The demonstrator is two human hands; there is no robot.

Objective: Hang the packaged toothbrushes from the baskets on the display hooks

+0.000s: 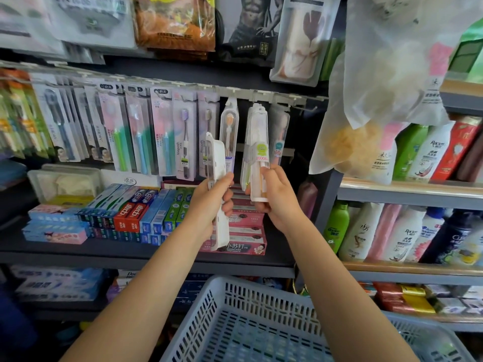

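Note:
My left hand [211,202] grips a long white packaged toothbrush [217,163], held tilted below the hook rail [235,91]. My right hand [274,197] grips the lower end of a clear toothbrush pack with a green sticker [258,142]; its top sits at a hook on the rail. An orange-bristled toothbrush pack [229,126] hangs between the two. Many more packaged toothbrushes [136,131] hang along the rail to the left. A white slotted basket [248,327] sits below my forearms, and what shows of its inside holds nothing.
A bare hook [304,108] sticks out at the rail's right end. Toothpaste boxes [146,212] are stacked on the shelf below. Shampoo bottles [407,231] fill the right-hand shelves. Bagged sponges [366,142] hang at upper right. A second basket rim [439,343] shows at lower right.

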